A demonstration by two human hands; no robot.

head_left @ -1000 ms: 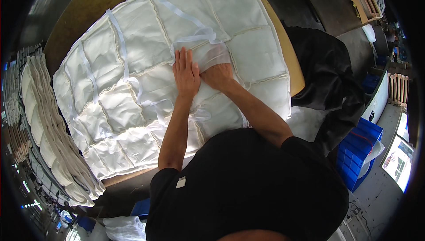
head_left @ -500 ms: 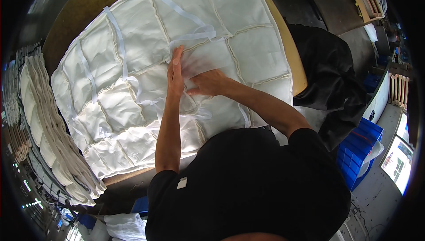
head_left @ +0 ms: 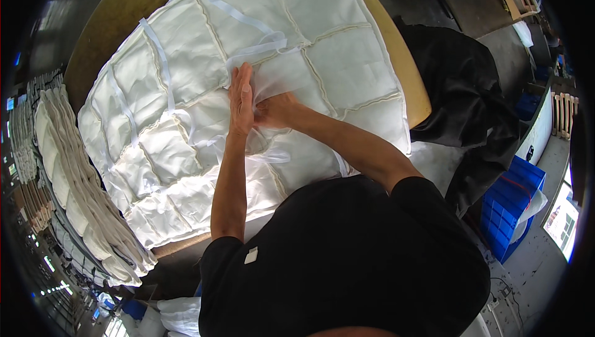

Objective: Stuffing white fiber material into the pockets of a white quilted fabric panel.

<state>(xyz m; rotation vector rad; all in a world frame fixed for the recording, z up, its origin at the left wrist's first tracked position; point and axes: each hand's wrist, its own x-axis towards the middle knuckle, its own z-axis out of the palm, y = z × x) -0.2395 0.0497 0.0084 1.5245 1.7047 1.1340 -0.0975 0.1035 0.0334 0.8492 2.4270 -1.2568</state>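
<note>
White quilted panel (head_left: pixel 356 67) lay spread across counter (head_left: pixel 414 92); left hand (head_left: pixel 242 98) open, palm inward, seemingly bracing fabric; right hand (head_left: pixel 276 111) against sheer cloth (head_left: pixel 277 82), grip couldn't be told.

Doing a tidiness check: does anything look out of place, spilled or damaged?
I see no spill or clear damage. The black fabric at right stands out: it lies crumpled in a heap, while the white quilted piece is spread fairly flat. A white ribbon lies loosely bent across that piece.

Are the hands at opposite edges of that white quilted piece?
No, the left hand and right hand are close together near the middle of the white quilted piece.
</note>
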